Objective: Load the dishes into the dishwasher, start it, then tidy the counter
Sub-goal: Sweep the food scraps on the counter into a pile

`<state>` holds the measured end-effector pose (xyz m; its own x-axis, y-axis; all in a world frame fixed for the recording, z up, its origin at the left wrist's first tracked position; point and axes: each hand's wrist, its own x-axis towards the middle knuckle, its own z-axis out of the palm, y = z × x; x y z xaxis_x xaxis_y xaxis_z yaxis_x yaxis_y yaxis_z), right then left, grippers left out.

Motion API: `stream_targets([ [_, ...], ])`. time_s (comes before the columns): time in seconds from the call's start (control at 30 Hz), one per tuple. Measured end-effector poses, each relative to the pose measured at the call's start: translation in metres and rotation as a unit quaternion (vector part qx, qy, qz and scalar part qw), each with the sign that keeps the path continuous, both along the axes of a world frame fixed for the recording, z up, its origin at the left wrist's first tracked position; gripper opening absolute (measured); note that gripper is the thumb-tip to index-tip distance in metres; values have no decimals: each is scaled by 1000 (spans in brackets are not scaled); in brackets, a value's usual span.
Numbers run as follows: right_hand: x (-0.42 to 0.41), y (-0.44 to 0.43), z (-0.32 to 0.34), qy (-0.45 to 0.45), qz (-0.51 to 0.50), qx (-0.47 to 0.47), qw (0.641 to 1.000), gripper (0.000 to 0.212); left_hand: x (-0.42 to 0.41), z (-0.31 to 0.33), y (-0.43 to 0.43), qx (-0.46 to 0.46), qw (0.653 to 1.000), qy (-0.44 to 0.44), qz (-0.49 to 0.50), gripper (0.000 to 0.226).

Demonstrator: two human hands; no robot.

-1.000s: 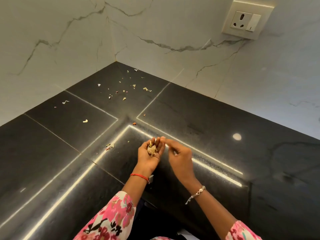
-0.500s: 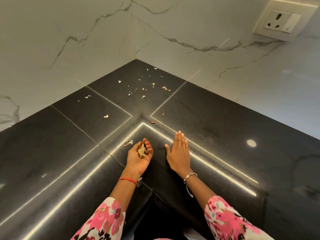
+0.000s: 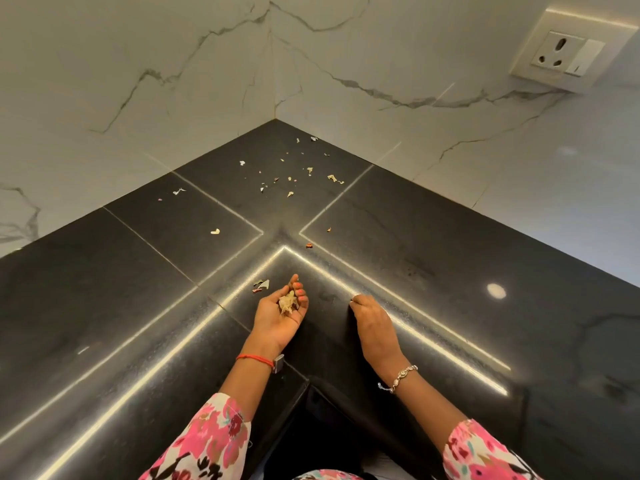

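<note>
My left hand (image 3: pixel 277 318) lies palm up on the black stone counter (image 3: pixel 433 244), its fingers curled round a small heap of pale peel scraps (image 3: pixel 288 303). My right hand (image 3: pixel 372 323) rests beside it on the counter, back up. Its fingers are curled under, and what lies beneath them is hidden. More scraps (image 3: pixel 289 178) are scattered over the far corner of the counter. A grey and red piece (image 3: pixel 261 285) lies just left of my left fingertips. No dishes or dishwasher are in view.
White marble walls meet at the corner behind the counter. A wall socket with a switch (image 3: pixel 568 53) is at the upper right. A white bit (image 3: pixel 215 231) and an orange bit (image 3: pixel 309 245) lie mid-counter. The counter's inner front edge is at my wrists.
One second ago both hands were raised together over the scraps. My right hand then lay flat on the counter. Now its fingers are curled under; my left hand still holds the heap.
</note>
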<state>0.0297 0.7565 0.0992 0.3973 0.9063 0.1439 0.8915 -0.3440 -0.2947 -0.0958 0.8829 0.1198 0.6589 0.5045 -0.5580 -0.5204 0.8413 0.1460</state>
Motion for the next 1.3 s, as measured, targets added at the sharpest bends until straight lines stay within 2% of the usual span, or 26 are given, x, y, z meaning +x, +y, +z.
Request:
stream_targets([
  [0.03,-1,2,0,-18,-1,6,1000,27,1,0,-1,-2,1000,1,-4,30],
  [0.13,-3,8,10,-44,11,-1,999,45,3,2,-4,-1,1000,10,-15,29],
  [0.23,2,12,13,-35,19,-14,999,38,2,4,-6,-1,1000,19,-21,29],
  [0.3,9,21,13,18,-25,-5,1000,19,0,5,-5,-1,999,26,-24,29],
  [0.4,8,39,35,176,-125,80,973,13,-5,3,0,1,999,34,-19,30],
  [0.5,-22,56,71,257,-68,160,951,13,-8,5,4,6,999,37,-8,31],
  [0.6,-60,67,78,303,39,116,945,21,-11,7,8,5,999,38,-8,32],
  [0.7,-81,76,68,278,96,34,955,33,-16,8,15,-19,999,42,5,33],
  [0.73,-82,80,66,287,98,51,952,34,-18,6,19,-24,998,47,17,36],
  [0.83,-64,95,68,285,67,185,938,25,-27,2,30,-28,998,49,40,31],
  [0.9,-34,115,62,267,26,211,940,25,-35,-1,37,-40,998,29,47,26],
  [0.97,5,136,49,242,-1,145,959,32,-43,-1,42,-47,997,30,54,27],
  [1.03,41,151,32,220,-13,13,975,46,-52,-2,46,-45,996,41,69,29],
  [1.13,63,166,9,162,-20,-107,981,64,-64,-4,48,-41,994,38,89,30],
  [1.23,43,172,-3,97,6,-113,989,72,-75,-5,53,-37,993,42,104,30],
  [1.3,17,170,-7,100,51,-83,990,71,-79,-3,54,-26,993,41,105,29],
])
